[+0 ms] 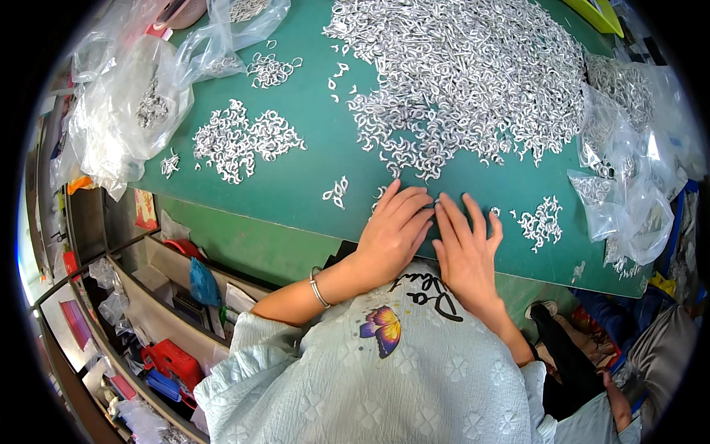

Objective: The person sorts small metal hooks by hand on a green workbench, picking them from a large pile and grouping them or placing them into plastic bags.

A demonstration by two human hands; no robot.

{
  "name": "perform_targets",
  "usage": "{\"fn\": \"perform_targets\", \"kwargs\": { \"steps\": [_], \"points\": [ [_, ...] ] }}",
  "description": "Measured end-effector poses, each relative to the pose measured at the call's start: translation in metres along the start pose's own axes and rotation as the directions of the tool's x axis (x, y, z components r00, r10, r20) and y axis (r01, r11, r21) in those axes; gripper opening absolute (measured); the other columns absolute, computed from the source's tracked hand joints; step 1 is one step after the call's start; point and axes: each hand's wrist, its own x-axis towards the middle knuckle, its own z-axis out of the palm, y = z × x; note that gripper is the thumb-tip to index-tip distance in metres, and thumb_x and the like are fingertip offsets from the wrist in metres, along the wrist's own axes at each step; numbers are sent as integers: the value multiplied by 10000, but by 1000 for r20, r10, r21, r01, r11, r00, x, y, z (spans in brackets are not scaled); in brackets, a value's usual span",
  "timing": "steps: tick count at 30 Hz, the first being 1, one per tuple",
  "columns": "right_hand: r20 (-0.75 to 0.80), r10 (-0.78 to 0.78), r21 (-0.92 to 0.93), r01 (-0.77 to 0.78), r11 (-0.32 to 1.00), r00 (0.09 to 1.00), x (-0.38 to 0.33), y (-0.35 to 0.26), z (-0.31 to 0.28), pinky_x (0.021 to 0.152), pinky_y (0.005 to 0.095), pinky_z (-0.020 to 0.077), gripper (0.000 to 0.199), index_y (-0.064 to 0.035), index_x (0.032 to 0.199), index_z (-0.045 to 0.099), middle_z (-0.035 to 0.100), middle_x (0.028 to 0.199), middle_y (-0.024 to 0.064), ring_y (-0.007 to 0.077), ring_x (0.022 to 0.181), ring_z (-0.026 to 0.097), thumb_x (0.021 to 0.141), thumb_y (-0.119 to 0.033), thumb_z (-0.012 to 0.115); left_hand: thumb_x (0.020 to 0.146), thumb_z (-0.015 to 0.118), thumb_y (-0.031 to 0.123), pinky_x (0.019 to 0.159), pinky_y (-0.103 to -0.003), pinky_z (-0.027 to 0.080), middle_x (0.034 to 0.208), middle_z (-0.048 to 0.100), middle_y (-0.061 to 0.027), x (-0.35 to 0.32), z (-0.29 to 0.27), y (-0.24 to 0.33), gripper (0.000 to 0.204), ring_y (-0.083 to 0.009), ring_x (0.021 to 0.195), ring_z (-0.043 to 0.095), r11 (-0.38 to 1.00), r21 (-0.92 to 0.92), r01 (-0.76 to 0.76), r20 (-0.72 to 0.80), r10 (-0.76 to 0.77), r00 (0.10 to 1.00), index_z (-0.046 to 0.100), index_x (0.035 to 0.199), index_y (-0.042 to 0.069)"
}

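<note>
At the near edge of the green table (310, 214), my two hands lie side by side. My left hand (398, 228) rests over the surface with its fingers stretched out close together, a metal bangle (319, 287) on its wrist. A few small silver pieces (379, 194) peek out beside its fingers. My right hand (466, 243) has its fingers spread, and its index fingertip nearly meets the left fingertips. No held piece shows in either hand, though the spot under the fingertips is partly hidden. Just beyond them begins a large heap of small curved silver metal pieces (473, 81).
Smaller piles lie left (244, 140) and right (543, 222) of my hands. Clear plastic bags (122, 111) with metal pieces stand at the left, and more bags (629, 170) at the right. Shelves (163, 274) run along the lower left. Another person's leg (566, 348) shows at lower right.
</note>
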Motion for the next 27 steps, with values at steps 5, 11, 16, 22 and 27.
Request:
{"fn": "perform_targets", "kwargs": {
  "steps": [5, 11, 16, 22, 27],
  "points": [
    [-240, 177, 24, -177, 984, 954, 27, 29, -9, 1082, 614, 165, 521, 22, 1378, 448, 380, 1498, 145, 331, 1408, 305, 916, -175, 586, 812, 664, 17, 1082, -517, 317, 1231, 574, -113, 30, -6, 10, 365, -311, 1196, 523, 994, 95, 54, -33, -51, 998, 592, 1169, -2],
    [-50, 129, 44, -127, 991, 990, 10, 14, -5, 1099, 618, 161, 491, 43, 1347, 474, 384, 1495, 147, 328, 1421, 300, 915, -161, 587, 818, 646, 5, 1084, -518, 304, 1263, 563, -114, 37, -5, -1, 338, -310, 1201, 521, 976, 202, 85, -32, -80, 996, 605, 1154, 1],
    [-238, 200, 206, -152, 967, 950, 9, 22, -14, 1123, 556, 161, 434, 38, 1315, 515, 429, 1465, 146, 322, 1398, 346, 913, -117, 570, 774, 582, 48, 1089, -532, 280, 1273, 534, -150, 34, 2, 0, 384, -307, 1234, 482, 990, 138, -19, 21, 16, 1000, 598, 1149, -34],
    [-45, 162, 169, -152, 974, 986, -2, 21, -16, 1119, 620, 108, 410, 18, 1323, 518, 439, 1463, 121, 318, 1409, 335, 933, -103, 532, 791, 658, 11, 1074, -541, 277, 1233, 583, -98, 35, 2, 10, 328, -270, 1192, 536, 981, 187, -49, 99, 31, 995, 631, 1119, 7],
    [-14, 135, 54, -134, 989, 991, -1, 15, -14, 1111, 645, 102, 430, 17, 1316, 525, 439, 1463, 113, 317, 1419, 314, 918, -139, 563, 791, 649, -19, 1040, -501, 374, 1214, 591, -132, 30, -4, 1, 320, -306, 1179, 543, 999, 31, -17, 39, 16, 999, 626, 1110, -21]
  ]
}}
